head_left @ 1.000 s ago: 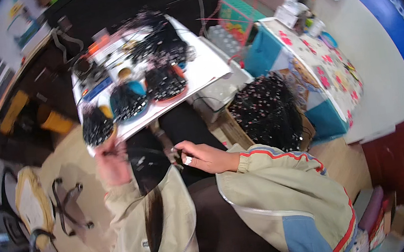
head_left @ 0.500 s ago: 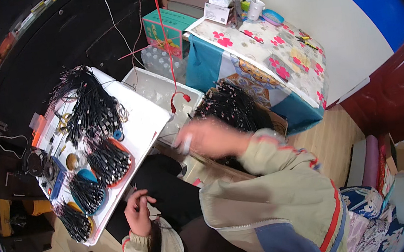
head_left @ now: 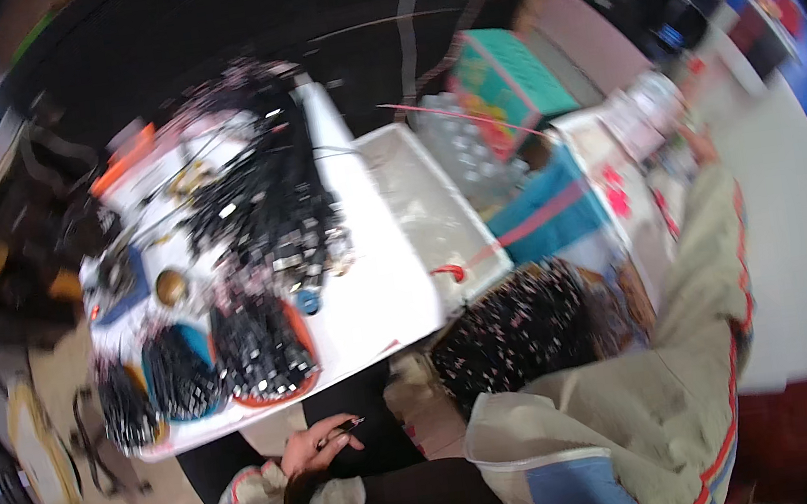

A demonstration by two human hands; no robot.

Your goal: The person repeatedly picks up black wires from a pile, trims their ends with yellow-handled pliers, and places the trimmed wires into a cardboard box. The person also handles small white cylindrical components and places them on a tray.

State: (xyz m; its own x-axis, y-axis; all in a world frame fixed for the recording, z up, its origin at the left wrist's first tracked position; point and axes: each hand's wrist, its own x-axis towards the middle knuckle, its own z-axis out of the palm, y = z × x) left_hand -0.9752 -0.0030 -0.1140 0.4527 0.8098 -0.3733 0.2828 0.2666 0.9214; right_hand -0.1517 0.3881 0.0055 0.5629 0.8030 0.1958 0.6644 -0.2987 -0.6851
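My left hand is above my lap by the near edge of the white table, its fingers closed round a small dark piece with a shiny spot, too small to name. My right arm stretches far out to the right. At its end my right hand, smeared by motion, is over the flower-patterned table, beside a blurred white box; its fingers cannot be made out. Bundles of black cables with metal plugs lie on the white table. Shorter cables stand in an orange-red bowl, a teal bowl and a yellow bowl.
A white foam box stands right of the white table, a red cord end over it. Nearer lies a heap of black cables with pinkish ends. Clear bottles and a green carton stand behind.
My view has swung, shifting the scene. My right hand has moved from near the cable heap out to the flower-patterned table. My left hand stays over my lap, now showing the small dark piece.
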